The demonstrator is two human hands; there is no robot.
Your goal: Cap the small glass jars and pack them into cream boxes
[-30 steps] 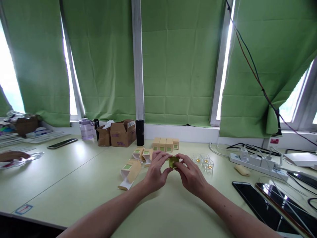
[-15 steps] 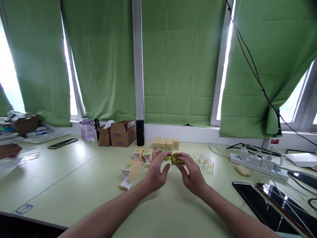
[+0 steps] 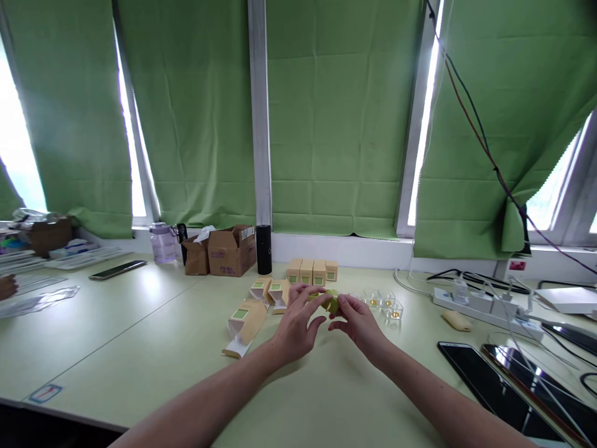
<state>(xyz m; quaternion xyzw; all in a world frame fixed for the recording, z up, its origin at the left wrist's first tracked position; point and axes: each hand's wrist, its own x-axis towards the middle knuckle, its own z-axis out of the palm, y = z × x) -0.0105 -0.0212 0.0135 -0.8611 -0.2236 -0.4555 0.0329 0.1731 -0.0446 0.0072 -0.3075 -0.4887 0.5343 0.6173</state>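
Observation:
A small olive-green curved piece (image 3: 331, 303) is held up above the table between my hands. My right hand (image 3: 361, 330) pinches its right side between thumb and fingers. From the other side my left hand (image 3: 298, 326) reaches over with its fingers stretched out. Its index fingertip seems to touch the piece, and its thumb stands apart. Another green thing (image 3: 313, 297) shows partly behind the left fingers. Left of my hands, an opened cardboard box (image 3: 247, 323) lies with its flaps out, and two small boxes (image 3: 278, 294) are behind it. Several clear cups with amber centres (image 3: 386, 303) stand to the right.
Several small upright boxes (image 3: 306, 272) stand in a row behind my hands. Farther back are a black cylinder (image 3: 263, 250), a brown carton (image 3: 232, 252) and a purple bottle (image 3: 163, 242). A power strip (image 3: 485, 308) and dark tablets (image 3: 485, 386) lie right. Another person's hand (image 3: 7, 286) shows far left.
My right hand has turned and closed more tightly on the green piece, which is tilted differently. My left fingers have moved slightly right to it. The other person's hand has drawn away left.

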